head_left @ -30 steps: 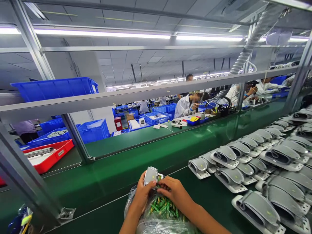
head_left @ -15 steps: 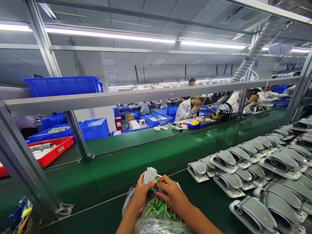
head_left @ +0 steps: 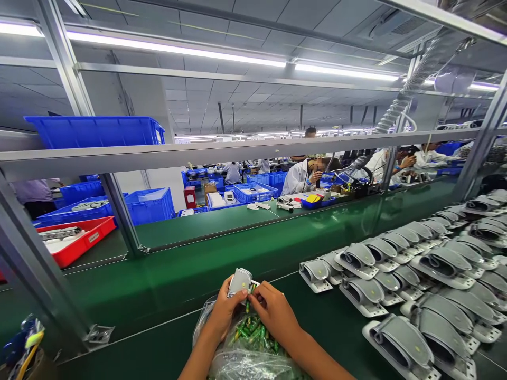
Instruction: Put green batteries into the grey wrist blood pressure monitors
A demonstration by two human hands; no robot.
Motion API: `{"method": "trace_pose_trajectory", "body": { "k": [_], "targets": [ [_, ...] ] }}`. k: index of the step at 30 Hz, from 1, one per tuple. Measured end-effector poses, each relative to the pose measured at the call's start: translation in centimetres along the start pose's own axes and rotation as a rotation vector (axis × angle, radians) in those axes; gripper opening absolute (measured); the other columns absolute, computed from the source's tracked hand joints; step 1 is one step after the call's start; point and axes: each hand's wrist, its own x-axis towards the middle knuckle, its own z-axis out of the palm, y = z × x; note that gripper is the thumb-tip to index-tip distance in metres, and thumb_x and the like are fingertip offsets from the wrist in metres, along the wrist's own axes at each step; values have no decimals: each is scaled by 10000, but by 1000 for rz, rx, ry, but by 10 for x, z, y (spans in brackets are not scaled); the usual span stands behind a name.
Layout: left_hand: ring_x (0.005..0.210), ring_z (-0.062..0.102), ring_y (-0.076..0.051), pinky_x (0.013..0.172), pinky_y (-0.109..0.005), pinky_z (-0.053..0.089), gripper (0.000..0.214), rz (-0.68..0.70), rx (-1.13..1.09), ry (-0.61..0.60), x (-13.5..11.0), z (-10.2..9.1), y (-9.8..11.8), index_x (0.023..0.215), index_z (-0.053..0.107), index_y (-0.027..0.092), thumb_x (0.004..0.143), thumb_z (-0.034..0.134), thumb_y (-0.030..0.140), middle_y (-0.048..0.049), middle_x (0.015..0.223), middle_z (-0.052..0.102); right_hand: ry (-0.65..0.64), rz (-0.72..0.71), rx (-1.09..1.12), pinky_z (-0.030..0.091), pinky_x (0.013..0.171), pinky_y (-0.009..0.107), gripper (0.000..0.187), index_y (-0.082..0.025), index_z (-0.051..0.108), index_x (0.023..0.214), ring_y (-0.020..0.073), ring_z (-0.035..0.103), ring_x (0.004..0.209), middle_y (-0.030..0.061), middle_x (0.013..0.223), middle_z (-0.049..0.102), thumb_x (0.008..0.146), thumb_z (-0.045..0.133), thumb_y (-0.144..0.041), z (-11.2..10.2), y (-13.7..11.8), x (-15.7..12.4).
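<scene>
The left hand [head_left: 225, 310] grasps a grey plastic unit [head_left: 240, 282], the right hand [head_left: 275, 312] pinches its edge, many green batteries [head_left: 249, 332] remain in a bag [head_left: 245, 367], and more units [head_left: 435, 262] lie at 3 o'clock.

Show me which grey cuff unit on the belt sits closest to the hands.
The leftmost grey cuff unit, at the end of the rows nearest the right hand; every other unit lies farther right.

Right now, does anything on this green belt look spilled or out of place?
Nothing stands out. The grey units lie in orderly rows on the green belt, and the green batteries sit inside the clear plastic bag, with none visible loose on the belt.
</scene>
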Motion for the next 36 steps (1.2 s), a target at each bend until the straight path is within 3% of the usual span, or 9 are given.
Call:
{"method": "trace_pose_trajectory", "body": {
  "k": [6, 14, 18, 20, 22, 24, 28, 32, 36],
  "targets": [
    [921, 629, -213, 860, -312, 479, 725, -17, -57, -17, 1, -2, -4, 1251, 587, 197, 632, 913, 389, -91, 1113, 678, -33, -112, 17, 448, 723, 256, 109, -185, 658, 926, 152, 627, 811, 34, 921, 623, 974, 562, -206, 2, 7, -2],
    [1002, 650, -249, 894, -317, 480, 708, -40, -100, -6, 0, -2, -2, 1229, 602, 226, 623, 922, 402, -78, 1112, 693, -152, -228, -118, 455, 697, 274, 226, -199, 710, 1051, 179, 638, 844, 82, 1026, 638, 1014, 498, -263, -3, 4, -5],
    [1009, 650, -258, 891, -326, 480, 780, -62, -126, -6, 0, -2, -2, 1266, 566, 190, 611, 927, 410, -113, 1141, 683, -262, -272, -101, 491, 758, 298, 352, -219, 674, 1236, 215, 670, 948, 102, 1170, 653, 931, 674, -394, -17, 0, -5],
    [993, 645, -250, 896, -334, 482, 809, -51, -119, -2, 1, -2, -2, 1292, 545, 176, 614, 927, 393, -120, 1143, 674, -314, -286, -102, 498, 774, 304, 434, -216, 682, 1240, 225, 679, 954, 99, 1154, 679, 872, 742, -439, -19, 1, -5],
    [938, 640, -234, 867, -332, 486, 815, -44, -100, 17, 1, -1, -3, 1293, 546, 175, 605, 930, 386, -110, 1106, 673, -336, -306, -115, 496, 795, 307, 352, -215, 712, 1182, 228, 682, 959, 85, 1081, 715, 882, 735, -398, -17, 4, -5],
    [900, 632, -222, 839, -325, 486, 798, -35, -98, 31, 2, 0, -3, 1264, 563, 171, 593, 933, 392, -100, 1071, 672, -300, -340, -118, 488, 816, 308, 214, -214, 733, 1110, 222, 685, 962, 70, 1023, 738, 915, 678, -284, -12, 8, -6],
    [936, 633, -233, 863, -325, 484, 772, -26, -110, 30, 3, 0, -2, 1235, 573, 175, 586, 932, 391, -96, 1075, 670, -90, -446, -83, 461, 728, 275, 153, -180, 723, 977, 181, 666, 813, 50, 889, 736, 880, 613, -137, -3, 13, -6],
    [939, 624, -222, 861, -311, 479, 731, -10, -73, 33, 4, -2, -5, 1245, 567, 192, 631, 913, 389, -98, 1123, 659, 155, -500, -88, 453, 696, 265, 116, -163, 678, 945, 162, 633, 753, 44, 816, 702, 925, 571, -125, -5, 8, -5],
    [976, 613, -227, 868, -306, 480, 689, 29, -11, 1, 4, -4, -8, 1253, 582, 211, 666, 894, 392, -90, 1162, 651, 204, -494, -98, 463, 698, 268, 76, -168, 668, 965, 159, 630, 749, 46, 830, 698, 968, 595, -191, -7, 7, -5]
  ]
}}
